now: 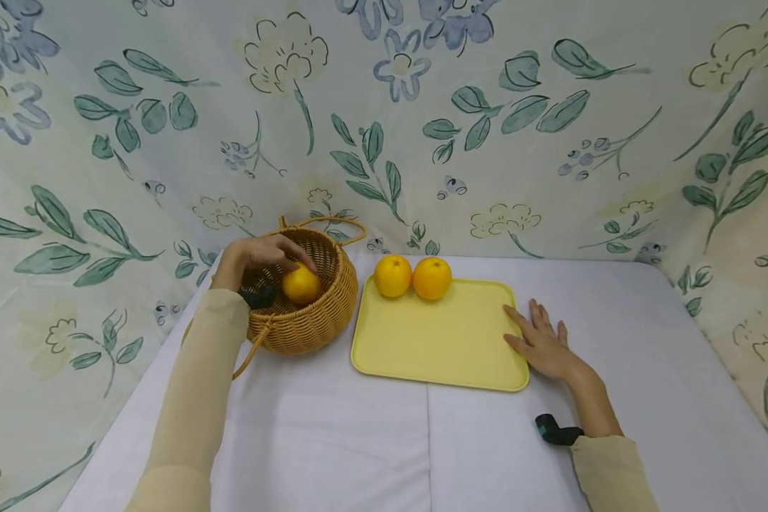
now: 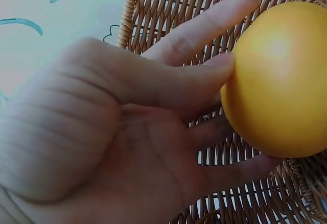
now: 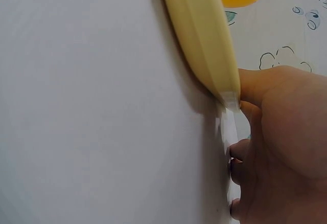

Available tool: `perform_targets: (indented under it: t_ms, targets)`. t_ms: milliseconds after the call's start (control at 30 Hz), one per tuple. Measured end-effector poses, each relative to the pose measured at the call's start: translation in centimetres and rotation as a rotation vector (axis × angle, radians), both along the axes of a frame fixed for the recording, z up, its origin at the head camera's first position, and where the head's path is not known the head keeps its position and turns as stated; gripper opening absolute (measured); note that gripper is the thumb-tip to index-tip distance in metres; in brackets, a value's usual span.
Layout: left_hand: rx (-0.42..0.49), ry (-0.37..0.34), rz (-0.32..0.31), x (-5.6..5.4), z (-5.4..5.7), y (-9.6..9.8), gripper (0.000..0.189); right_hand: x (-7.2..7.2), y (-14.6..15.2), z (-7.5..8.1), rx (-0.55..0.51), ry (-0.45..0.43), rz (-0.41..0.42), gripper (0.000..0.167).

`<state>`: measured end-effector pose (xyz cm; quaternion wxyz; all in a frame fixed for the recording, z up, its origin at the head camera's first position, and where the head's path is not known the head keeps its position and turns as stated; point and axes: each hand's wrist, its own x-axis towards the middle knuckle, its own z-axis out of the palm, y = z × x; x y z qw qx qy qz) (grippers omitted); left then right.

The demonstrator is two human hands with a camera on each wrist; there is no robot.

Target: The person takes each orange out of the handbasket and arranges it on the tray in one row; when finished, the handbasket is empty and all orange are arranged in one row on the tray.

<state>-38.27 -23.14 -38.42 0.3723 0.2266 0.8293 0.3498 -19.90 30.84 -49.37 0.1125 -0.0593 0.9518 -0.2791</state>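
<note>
Inside a wicker basket (image 1: 313,333) my left hand (image 1: 262,252) holds an orange (image 1: 301,285) between thumb and fingers. Seen from the left wrist, the thumb tip presses the near side of the orange (image 2: 281,81), and the other fingers reach along and under it. My right hand (image 1: 546,346) lies with spread fingers at the right edge of a yellow tray (image 1: 441,341), the thumb and a finger over its rim. From the right wrist, the thumb touches the tray rim (image 3: 209,45). Two more oranges (image 1: 393,276) sit side by side at the tray's back left.
The basket stands left of the tray on a white cloth-covered table (image 1: 333,434), its two handles (image 1: 355,229) folded outward. A floral curtain (image 1: 371,121) hangs right behind the table and along both sides. A seam runs down the cloth in front of the tray.
</note>
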Motion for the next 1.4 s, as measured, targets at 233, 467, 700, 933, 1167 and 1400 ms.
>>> perform_targets:
  t_ms: [233, 467, 700, 933, 1167, 1400]
  targets:
    - [-0.054, -0.014, -0.009, 0.18, 0.16, 0.25, 0.038, -0.02, 0.02, -0.11, 0.002, 0.001, -0.005, 0.072]
    - [-0.046, 0.037, -0.004, -0.16, -0.4, 0.14, 0.046, -0.01, -0.01, -0.14, 0.006, 0.006, -0.004, 0.071]
    - [-0.097, 0.063, -0.002, -0.22, -0.48, 0.08, 0.061, -0.01, -0.12, -0.11, 0.011, 0.007, -0.009, 0.071]
    - [-0.055, 0.017, -0.017, -0.1, -0.55, -0.02, 0.056, -0.07, -0.14, -0.16, 0.011, 0.008, -0.007, 0.071]
    - [-0.02, -0.019, -0.005, -0.01, -0.67, -0.17, 0.052, -0.09, -0.14, -0.09, 0.014, 0.003, -0.006, 0.071]
    - [-0.048, -0.039, -0.013, 0.34, -0.52, -0.13, 0.052, 0.01, -0.07, 0.07, 0.004, 0.0, -0.001, 0.071]
